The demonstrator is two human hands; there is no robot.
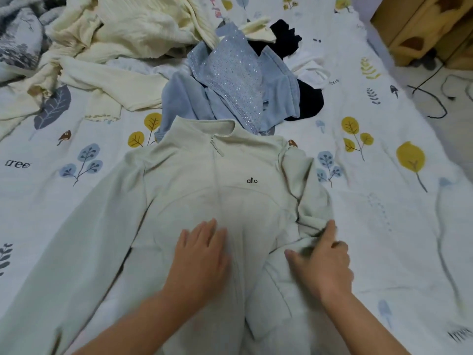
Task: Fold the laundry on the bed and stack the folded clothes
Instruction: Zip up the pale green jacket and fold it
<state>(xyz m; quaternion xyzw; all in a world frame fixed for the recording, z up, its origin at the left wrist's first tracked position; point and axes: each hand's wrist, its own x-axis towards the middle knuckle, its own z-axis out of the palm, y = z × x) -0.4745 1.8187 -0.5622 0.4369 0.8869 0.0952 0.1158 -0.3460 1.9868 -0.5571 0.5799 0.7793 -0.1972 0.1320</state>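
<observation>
1. Pale green zip jacket (204,190) lies front-up on the bed (384,226), at centre and 6 o'clock of the view, collar toward 12, zip shut.
2. Left hand (199,257) rests flat on the jacket's midline, fingers straight and close together, pinning the cloth without gripping it.
3. Right hand (325,257) sits at 4 o'clock on the bunched right sleeve (307,190), index finger out, other fingers blurred; appears to hook or pinch a fold, though cannot tell for sure.
4. Left sleeve (84,226) stretches out straight toward 8 o'clock, not yet folded in.
5. Risk: pulling the bunched sleeve across while creased probably traps the wrinkles inside the fold and leaves a lumpy bundle that stacks badly.
6. Risk: easing pressure under the flat hand likely lets the body slide with the sleeve, skewing the zip line off centre.
7. Risk: soft, yielding bed gives a poor surface for a crisp crease; a stack set here may lean or topple.
8. Risk: collar lies touching the blue sequinned garment (235,75) at 12 o'clock; folding upward could catch it into the jacket.
9. Cream knitwear (120,34) at 11 o'clock and black piece (307,98) at 1 o'clock wait unfolded.
10. Containers: no basket or bin in sight; only cardboard boxes (422,29) off the bed at 2 o'clock, contents hidden.
</observation>
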